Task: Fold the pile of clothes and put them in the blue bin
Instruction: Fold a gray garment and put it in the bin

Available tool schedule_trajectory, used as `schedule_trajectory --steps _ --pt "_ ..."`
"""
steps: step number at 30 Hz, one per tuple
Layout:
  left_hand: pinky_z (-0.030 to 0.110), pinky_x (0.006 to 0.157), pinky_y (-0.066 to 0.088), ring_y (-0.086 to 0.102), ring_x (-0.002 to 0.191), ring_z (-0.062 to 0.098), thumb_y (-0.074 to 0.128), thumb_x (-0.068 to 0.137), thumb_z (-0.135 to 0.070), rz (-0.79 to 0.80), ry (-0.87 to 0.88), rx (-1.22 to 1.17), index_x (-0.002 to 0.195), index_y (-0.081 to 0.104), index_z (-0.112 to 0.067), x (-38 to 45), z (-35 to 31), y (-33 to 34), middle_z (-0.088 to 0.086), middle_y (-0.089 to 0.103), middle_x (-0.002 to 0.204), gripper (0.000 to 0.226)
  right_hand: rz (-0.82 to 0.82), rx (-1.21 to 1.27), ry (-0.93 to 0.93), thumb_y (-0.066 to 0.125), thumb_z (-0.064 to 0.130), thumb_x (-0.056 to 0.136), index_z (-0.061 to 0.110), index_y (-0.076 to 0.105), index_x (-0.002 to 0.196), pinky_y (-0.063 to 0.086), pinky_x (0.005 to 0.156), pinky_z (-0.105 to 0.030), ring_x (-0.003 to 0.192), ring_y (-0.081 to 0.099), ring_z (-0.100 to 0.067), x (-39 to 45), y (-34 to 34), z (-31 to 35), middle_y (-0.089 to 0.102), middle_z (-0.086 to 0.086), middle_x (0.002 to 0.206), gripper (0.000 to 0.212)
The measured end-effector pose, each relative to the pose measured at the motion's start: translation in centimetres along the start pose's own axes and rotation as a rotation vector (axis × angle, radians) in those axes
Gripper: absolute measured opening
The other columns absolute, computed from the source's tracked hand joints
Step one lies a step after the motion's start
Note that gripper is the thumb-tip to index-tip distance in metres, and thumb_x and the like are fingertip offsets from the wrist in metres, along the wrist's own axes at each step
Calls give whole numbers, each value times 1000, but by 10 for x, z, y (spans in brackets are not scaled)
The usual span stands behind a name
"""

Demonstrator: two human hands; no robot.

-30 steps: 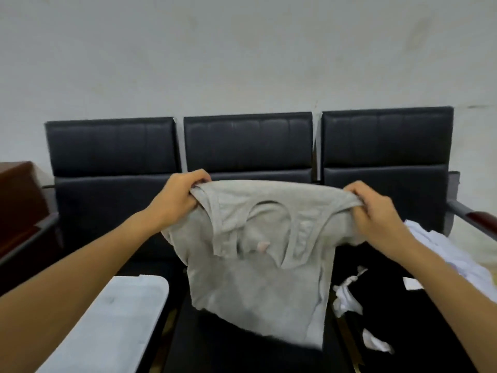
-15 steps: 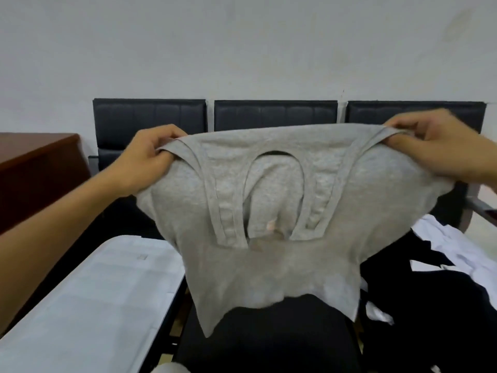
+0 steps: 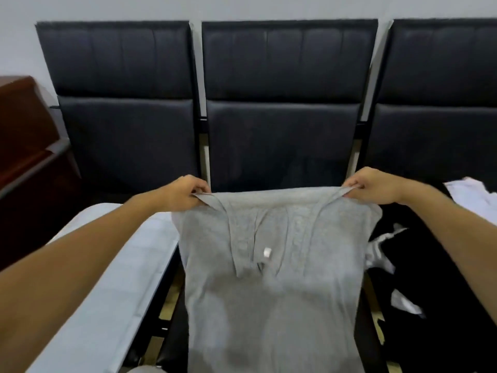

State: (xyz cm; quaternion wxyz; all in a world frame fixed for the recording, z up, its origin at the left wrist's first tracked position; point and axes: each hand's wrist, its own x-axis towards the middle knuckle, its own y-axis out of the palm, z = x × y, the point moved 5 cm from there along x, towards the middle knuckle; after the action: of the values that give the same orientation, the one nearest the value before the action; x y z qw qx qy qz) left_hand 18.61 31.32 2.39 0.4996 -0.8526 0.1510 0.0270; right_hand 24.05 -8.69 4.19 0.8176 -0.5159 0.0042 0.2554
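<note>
A grey sleeveless top (image 3: 269, 292) hangs spread out over the middle black seat, straps at the top, a small white label showing inside the neck. My left hand (image 3: 180, 196) pinches its left strap and my right hand (image 3: 373, 187) pinches its right strap, both held at the same height in front of the backrest. The top's lower part runs out of the frame's bottom edge. No blue bin shows in this view.
Three joined black chairs (image 3: 282, 130) fill the view against a pale wall. A flat pale blue-white surface (image 3: 113, 286) lies on the left seat. Black and white clothes (image 3: 419, 278) are heaped on the right seat. A dark wooden cabinet (image 3: 24, 157) stands at left.
Both hands came down from chest height with the grey top, and it now hangs lower and longer over the middle seat. The view has tilted downward and nearer to the chairs.
</note>
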Motion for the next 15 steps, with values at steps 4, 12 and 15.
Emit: schedule_trajectory --steps 4,12,15 --pt "39 76 48 59 93 27 46 99 -16 -119 -92 303 92 57 -29 46 27 16 3 61 101 18 -193 -79 73 54 17 100 31 66 84 54 83 -46 95 63 -28 54 25 -27 68 -4 96 24" --pt "52 80 52 63 91 34 47 97 -10 -385 67 345 115 56 -17 41 22 16 6 63 110 21 -458 -82 -72 50 17 100 23 68 107 55 70 -43 77 63 -23 43 22 -17 67 -1 87 20" --pt "47 74 55 66 90 33 60 89 -6 -227 233 355 120 46 -27 6 38 60 5 61 116 41 -367 -135 -153 59 9 94 21 70 105 51 68 -34 70 62 -14 12 57 -22 62 9 79 19"
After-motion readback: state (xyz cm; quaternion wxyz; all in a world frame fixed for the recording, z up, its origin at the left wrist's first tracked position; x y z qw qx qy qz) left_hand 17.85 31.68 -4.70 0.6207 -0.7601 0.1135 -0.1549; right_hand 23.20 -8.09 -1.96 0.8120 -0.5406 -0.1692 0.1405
